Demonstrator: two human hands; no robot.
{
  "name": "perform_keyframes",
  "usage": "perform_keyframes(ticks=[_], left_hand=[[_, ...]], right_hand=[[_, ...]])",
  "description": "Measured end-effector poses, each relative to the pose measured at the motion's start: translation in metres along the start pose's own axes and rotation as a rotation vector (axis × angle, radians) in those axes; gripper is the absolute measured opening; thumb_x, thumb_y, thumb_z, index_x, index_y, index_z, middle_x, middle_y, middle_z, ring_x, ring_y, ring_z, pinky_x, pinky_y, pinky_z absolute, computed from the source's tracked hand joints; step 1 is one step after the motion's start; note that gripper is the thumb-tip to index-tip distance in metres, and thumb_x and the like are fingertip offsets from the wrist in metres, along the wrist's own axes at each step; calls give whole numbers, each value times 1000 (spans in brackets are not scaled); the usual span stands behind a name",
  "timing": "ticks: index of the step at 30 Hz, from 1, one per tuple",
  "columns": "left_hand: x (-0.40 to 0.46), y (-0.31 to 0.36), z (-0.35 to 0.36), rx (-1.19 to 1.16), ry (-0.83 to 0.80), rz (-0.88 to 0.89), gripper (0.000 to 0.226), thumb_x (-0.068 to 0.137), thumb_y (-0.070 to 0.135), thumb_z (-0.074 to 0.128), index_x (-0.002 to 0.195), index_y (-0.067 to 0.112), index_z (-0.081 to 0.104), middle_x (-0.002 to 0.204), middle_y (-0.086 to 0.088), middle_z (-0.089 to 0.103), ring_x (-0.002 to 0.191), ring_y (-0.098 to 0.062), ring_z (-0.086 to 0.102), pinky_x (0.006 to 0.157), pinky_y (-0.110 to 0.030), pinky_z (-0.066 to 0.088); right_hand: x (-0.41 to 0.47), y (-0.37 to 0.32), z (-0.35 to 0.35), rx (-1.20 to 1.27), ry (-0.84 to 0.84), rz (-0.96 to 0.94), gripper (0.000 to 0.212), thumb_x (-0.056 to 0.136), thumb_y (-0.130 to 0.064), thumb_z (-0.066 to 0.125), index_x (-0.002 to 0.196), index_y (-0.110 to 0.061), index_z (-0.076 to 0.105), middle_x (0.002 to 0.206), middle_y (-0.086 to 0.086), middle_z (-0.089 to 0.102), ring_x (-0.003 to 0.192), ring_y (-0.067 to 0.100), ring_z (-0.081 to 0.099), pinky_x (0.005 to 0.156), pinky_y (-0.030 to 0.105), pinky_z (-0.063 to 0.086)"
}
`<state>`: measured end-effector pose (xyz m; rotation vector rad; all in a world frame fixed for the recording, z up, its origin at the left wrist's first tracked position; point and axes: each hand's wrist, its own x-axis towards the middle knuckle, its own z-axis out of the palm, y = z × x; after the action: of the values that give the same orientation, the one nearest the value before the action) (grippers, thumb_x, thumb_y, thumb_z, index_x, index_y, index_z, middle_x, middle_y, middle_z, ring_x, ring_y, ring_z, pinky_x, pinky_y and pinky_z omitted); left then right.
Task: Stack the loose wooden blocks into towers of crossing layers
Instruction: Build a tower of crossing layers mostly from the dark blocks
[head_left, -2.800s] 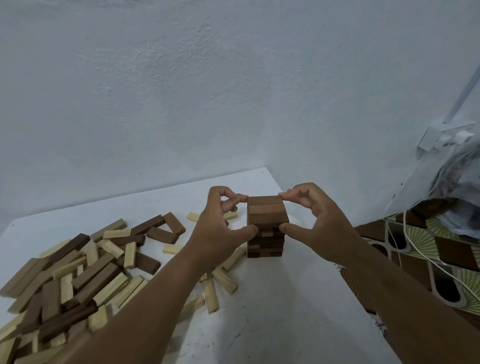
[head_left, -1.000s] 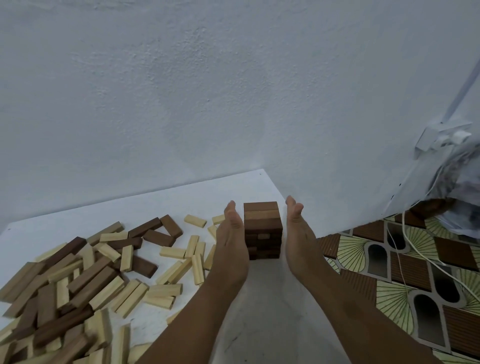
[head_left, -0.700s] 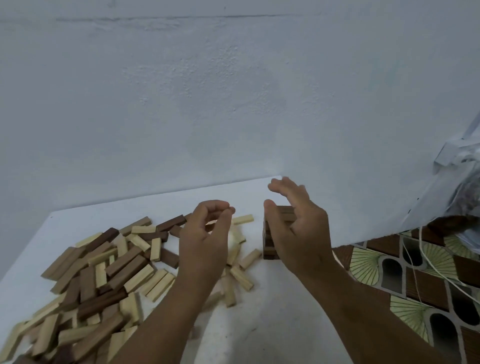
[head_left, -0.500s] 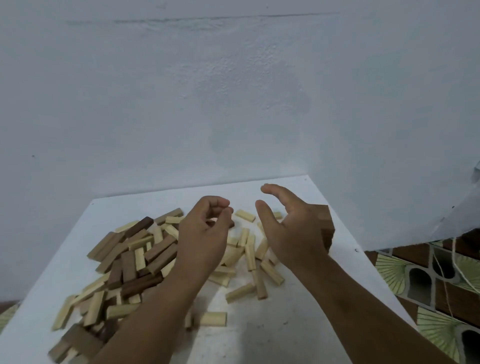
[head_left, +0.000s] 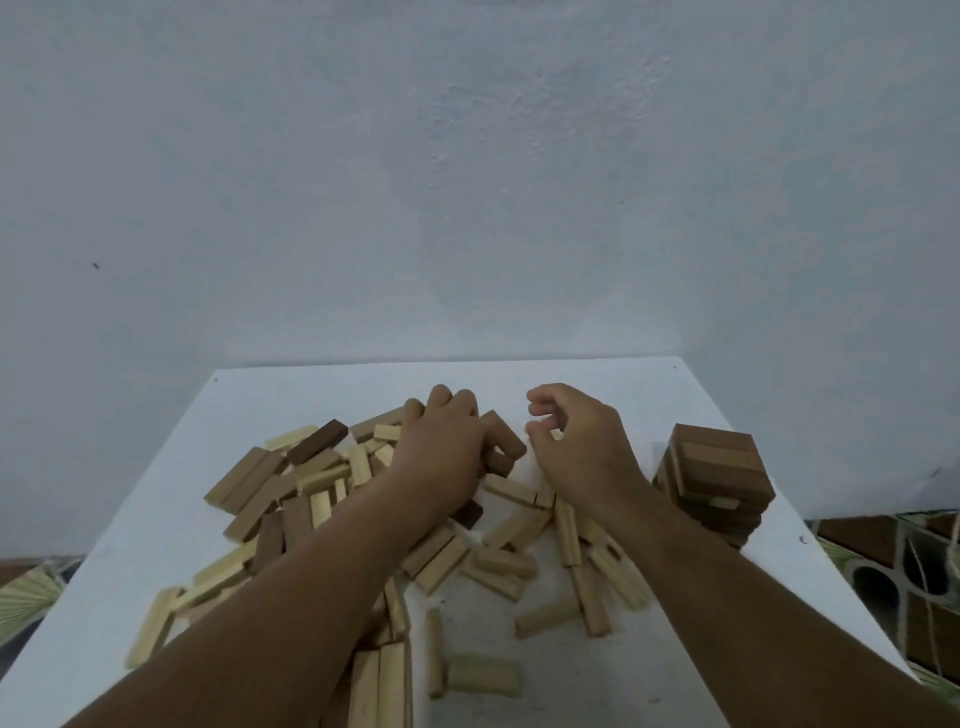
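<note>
Across the lower middle of the frame, loose wooden blocks (head_left: 322, 483) lay scattered on the white table (head_left: 519, 374), pale and dark pieces mixed, heaped thickest toward the left and thinning to single pale blocks near the bottom centre. At centre right, near the table's right edge, stood a built tower (head_left: 714, 480) of dark and mid-brown blocks in crossing layers, upright, with one pale block end showing in a lower layer. Left hand (head_left: 441, 452) rested knuckles up on the far side of the heap, fingers curled down over dark brown blocks (head_left: 501, 447) at frame centre; it appeared to grip them, though the fingertips were hidden beneath the hand. Right hand (head_left: 576, 447) hovered just right of it, fingers loosely curled and thumb near forefinger; whether it pinched a small pale piece could not be made out. Hands sat close together but apart, with a narrow gap between them. Both forearms ran in from the bottom edge. A plain pale wall (head_left: 467, 182) filled the upper half. Patterned flooring (head_left: 909, 577) showed at the lower right, and a strip at the lower left.
</note>
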<state>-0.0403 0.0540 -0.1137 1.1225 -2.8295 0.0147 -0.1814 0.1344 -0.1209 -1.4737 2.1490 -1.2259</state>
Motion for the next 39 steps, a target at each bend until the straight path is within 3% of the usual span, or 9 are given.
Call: perform_keyframes(ticks=[2, 6, 10, 16, 21, 25, 31, 35, 39], left_hand=[[0, -6, 3, -48, 6, -22, 20, 89, 25, 58, 106, 35, 61, 113, 8, 50, 113, -18, 39, 90, -36, 27], [-13, -32, -6, -509, 244, -254, 10, 92, 21, 62, 99, 28, 64, 98, 13, 62, 98, -11, 53, 85, -31, 38], [-29, -61, -23, -788, 354, -478, 8, 96, 19, 57, 98, 24, 63, 88, 11, 66, 79, 7, 58, 62, -7, 38], [-43, -77, -26, -952, 390, -592, 29, 103, 18, 38, 96, 18, 67, 92, 8, 70, 92, -14, 64, 81, -31, 49], [-59, -71, -28, -1041, 429, -598, 34, 103, 20, 33, 94, 19, 66, 89, 2, 69, 88, -23, 64, 79, -40, 50], [-76, -61, -34, -1041, 409, -590, 33, 103, 21, 34, 93, 17, 65, 91, -1, 69, 87, -25, 64, 75, -39, 51], [-99, -12, -47, -1130, 355, -536, 25, 100, 20, 40, 105, 33, 60, 86, 17, 74, 82, -3, 69, 77, -33, 55], [-109, 34, -41, -1237, 242, -451, 21, 100, 15, 43, 106, 28, 59, 81, 8, 76, 76, -12, 72, 77, -36, 56], [-121, 77, -20, -1128, 112, -355, 23, 93, 16, 54, 105, 34, 58, 59, 10, 64, 58, -17, 60, 61, -39, 56]], right_hand=[[13, 4, 6, -23, -38, 12, 32, 89, -10, 57, 118, -21, 64, 110, -4, 65, 92, 6, 60, 73, 6, 42], [36, 4, 20, -120, -196, 40, 34, 85, -29, 70, 118, -21, 63, 108, -4, 64, 82, 9, 59, 74, 22, 48], [48, -7, 32, -321, -332, 32, 50, 78, -26, 75, 124, -17, 57, 102, -1, 63, 87, 16, 61, 75, 33, 55], [55, -35, 40, -204, -245, -47, 26, 73, -1, 59, 93, -16, 53, 90, -2, 49, 75, 13, 48, 57, 23, 35], [43, -34, 58, -332, -580, -191, 39, 75, -10, 58, 108, -31, 63, 101, -5, 46, 89, 19, 54, 72, 32, 50], [37, -24, 58, -380, -414, -138, 30, 86, -18, 62, 114, -27, 66, 107, -4, 60, 93, 16, 58, 80, 31, 51], [-14, -25, 5, -207, -164, -54, 16, 81, -25, 66, 96, -30, 62, 84, -13, 63, 76, 7, 61, 63, 27, 51], [-79, -12, -43, -213, -113, -55, 17, 77, -33, 71, 93, -34, 64, 82, -15, 63, 77, 2, 59, 64, 26, 51], [-144, 14, -82, -276, -103, 25, 14, 77, -39, 73, 84, -35, 63, 79, -17, 63, 71, 2, 57, 64, 23, 49]])
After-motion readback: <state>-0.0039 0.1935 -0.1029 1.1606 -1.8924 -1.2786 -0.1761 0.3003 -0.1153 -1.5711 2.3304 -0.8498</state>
